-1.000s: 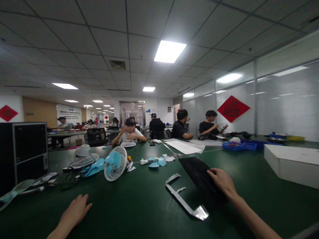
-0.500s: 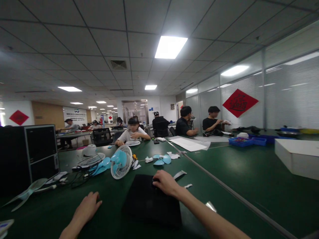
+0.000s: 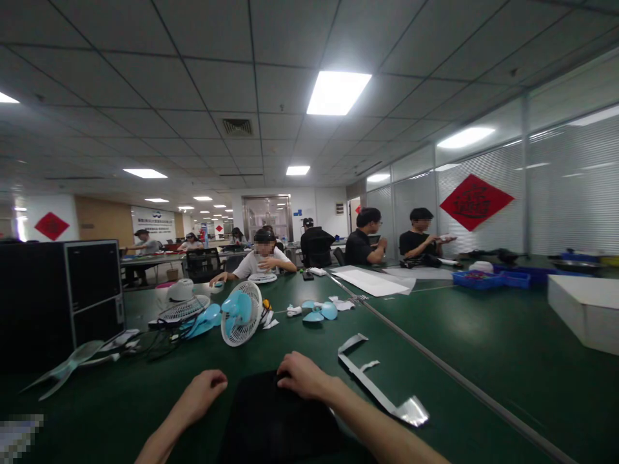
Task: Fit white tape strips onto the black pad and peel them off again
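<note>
A flat, dark black panel-like object (image 3: 275,425) lies in front of me at the table's near side; its exact kind is too dark to make out. My right hand (image 3: 302,377) grips its far edge, fingers bent over it. Left of the object, my left hand (image 3: 206,390) hovers close to the green table (image 3: 464,386), fingers loosely bent and nothing visible in them. A crumpled silver-white strip (image 3: 372,386) lies to the right of my right forearm.
A white fan grille with blue blades (image 3: 242,314) stands beyond my hands, near a loose blue fan blade (image 3: 319,312). At left is a black computer case (image 3: 97,290). A white box (image 3: 585,309) and blue trays (image 3: 478,279) lie right. Several people sit farther back.
The black object has come nearer to me and slightly left, with my right hand on it. My left hand has shifted right toward it. More of the silver strip shows.
</note>
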The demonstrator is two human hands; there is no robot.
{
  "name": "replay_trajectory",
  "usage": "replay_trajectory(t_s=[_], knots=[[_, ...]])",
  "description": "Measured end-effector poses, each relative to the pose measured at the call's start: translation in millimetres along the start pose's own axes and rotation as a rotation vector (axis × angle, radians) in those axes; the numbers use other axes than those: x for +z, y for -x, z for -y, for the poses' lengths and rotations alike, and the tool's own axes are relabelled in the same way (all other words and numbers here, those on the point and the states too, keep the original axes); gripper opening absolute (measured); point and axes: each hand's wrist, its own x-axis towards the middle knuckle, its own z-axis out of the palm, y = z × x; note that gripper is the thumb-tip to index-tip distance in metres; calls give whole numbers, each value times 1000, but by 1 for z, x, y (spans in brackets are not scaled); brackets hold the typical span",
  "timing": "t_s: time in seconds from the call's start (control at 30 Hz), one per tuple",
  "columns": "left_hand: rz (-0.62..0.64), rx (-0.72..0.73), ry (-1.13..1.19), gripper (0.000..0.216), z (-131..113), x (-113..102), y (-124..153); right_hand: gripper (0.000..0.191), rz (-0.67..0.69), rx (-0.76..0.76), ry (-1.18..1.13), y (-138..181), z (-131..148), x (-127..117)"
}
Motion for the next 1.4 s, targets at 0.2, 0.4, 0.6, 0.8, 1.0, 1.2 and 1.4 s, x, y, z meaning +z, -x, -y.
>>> replay_trajectory(t_s=[0.2, 0.4, 0.6, 0.8, 1.0, 1.2, 1.4], knots=[[56, 61, 33, 58, 3, 13, -2, 29, -38, 59, -51, 5, 5, -1], [91, 123, 1, 55, -1, 19, 0, 32, -113, 160, -104, 36, 11, -33], [99, 99, -10, 56, -12, 16, 3, 26, -222, 421, 4, 109, -11, -54], [136, 37, 26, 69, -25, 10, 11, 30, -274, 563, -3, 181, -30, -56], [177, 75, -1, 94, -32, 7, 15, 49, -260, 673, -33, 213, -40, -56], [210, 32, -29, 88, -31, -2, 19, 42, -264, 660, -39, 215, -35, -55], [217, 2, -10, 89, -21, -5, 24, 22, -225, 656, -8, 213, -36, -52]])
